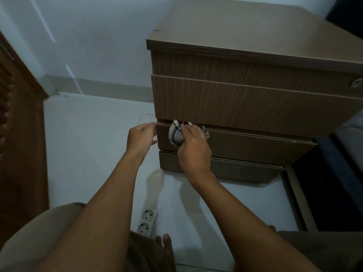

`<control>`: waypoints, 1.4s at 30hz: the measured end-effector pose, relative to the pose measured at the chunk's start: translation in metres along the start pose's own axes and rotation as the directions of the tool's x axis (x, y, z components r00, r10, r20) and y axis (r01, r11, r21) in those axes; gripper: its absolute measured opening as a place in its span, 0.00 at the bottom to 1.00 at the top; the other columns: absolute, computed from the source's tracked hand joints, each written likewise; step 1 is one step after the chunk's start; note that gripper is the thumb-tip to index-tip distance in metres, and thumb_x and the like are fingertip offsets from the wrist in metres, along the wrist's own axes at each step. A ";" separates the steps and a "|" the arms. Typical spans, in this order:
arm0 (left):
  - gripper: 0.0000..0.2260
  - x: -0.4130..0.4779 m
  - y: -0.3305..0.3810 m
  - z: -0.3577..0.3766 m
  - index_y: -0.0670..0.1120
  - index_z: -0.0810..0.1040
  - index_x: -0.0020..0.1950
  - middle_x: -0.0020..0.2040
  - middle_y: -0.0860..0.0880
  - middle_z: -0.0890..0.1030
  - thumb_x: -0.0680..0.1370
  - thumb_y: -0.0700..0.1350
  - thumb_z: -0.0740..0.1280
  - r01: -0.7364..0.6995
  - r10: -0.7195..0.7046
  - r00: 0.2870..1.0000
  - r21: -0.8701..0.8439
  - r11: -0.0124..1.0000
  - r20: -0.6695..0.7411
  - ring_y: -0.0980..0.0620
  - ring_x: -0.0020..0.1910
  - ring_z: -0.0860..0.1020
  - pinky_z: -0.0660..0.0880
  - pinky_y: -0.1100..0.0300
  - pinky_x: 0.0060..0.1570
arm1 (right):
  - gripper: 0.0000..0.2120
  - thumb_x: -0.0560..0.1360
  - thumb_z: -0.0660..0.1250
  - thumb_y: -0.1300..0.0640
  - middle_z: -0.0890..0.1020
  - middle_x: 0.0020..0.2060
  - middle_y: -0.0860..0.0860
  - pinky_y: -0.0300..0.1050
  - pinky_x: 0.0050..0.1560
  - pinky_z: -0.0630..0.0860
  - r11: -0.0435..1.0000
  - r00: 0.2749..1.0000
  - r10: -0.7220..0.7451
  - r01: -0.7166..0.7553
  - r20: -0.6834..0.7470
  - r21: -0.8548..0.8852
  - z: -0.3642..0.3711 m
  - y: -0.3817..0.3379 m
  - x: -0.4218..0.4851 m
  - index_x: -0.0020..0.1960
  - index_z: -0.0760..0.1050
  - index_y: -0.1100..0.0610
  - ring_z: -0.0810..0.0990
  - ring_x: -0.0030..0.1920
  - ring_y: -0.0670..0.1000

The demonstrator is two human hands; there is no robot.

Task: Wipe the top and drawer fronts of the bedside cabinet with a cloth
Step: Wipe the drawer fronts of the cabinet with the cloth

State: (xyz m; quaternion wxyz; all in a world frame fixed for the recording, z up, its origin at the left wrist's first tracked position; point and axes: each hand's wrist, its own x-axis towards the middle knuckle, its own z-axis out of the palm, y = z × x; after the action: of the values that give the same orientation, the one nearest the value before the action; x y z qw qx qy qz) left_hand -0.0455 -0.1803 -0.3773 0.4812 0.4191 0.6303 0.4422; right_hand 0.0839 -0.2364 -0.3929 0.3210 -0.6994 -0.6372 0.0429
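A: Socket strip (pixel 147 222) on the floor (pixel 94 144), nearest: a likely snag if the person shifts.

B: Right hand (pixel 193 152) grips the bunched cloth (pixel 175 134) against the lower drawer (pixel 255 144). The left hand (pixel 140 137) is slack beside its edge. Fingers under the upper drawer (pixel 245 103) of the cabinet (pixel 255 36) could get pinched.

- Pale wall (pixel 88 36) at 11 o'clock, dimly lit, with thin light streaks.
- Grey skirting board (pixel 110 89) along its foot.
- White floor (pixel 94 144) at 8 o'clock.
- Brown slatted wooden door (pixel 19 134) at 9 o'clock.
- White power strip (pixel 147 220) on the floor at 6 o'clock.
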 end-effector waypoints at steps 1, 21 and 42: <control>0.15 -0.001 0.004 -0.002 0.43 0.82 0.55 0.53 0.46 0.83 0.80 0.45 0.57 0.033 -0.032 0.999 -0.034 0.999 0.026 0.51 0.52 0.81 0.78 0.52 0.55 | 0.24 0.75 0.62 0.66 0.72 0.69 0.54 0.51 0.71 0.63 1.000 1.000 -0.012 0.012 0.016 0.003 0.003 -0.006 0.002 0.71 0.69 0.59 0.63 0.72 0.53; 0.29 -0.001 0.018 -0.017 0.43 0.81 0.54 0.54 0.45 0.82 0.81 0.53 0.42 0.060 -0.051 0.984 -0.049 0.997 0.172 0.49 0.55 0.78 0.62 0.49 0.66 | 0.24 0.70 0.64 0.73 0.78 0.63 0.56 0.50 0.72 0.64 0.980 0.969 -0.188 0.196 -0.160 0.034 0.016 -0.003 -0.009 0.64 0.76 0.61 0.71 0.68 0.55; 0.26 -0.006 0.017 -0.019 0.44 0.82 0.52 0.52 0.46 0.84 0.79 0.53 0.46 0.066 -0.056 0.986 -0.058 0.996 0.159 0.51 0.52 0.79 0.67 0.46 0.65 | 0.28 0.67 0.71 0.71 0.74 0.68 0.54 0.52 0.71 0.63 0.892 0.872 -0.446 0.452 0.201 0.015 0.032 -0.001 -0.005 0.67 0.74 0.59 0.67 0.71 0.54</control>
State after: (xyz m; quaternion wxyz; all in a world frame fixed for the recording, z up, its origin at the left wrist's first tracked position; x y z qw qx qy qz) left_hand -0.0610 -0.1840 -0.3569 0.5558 0.4180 0.5885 0.4124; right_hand 0.0668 -0.2286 -0.4199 0.2457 -0.5295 -0.8115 0.0266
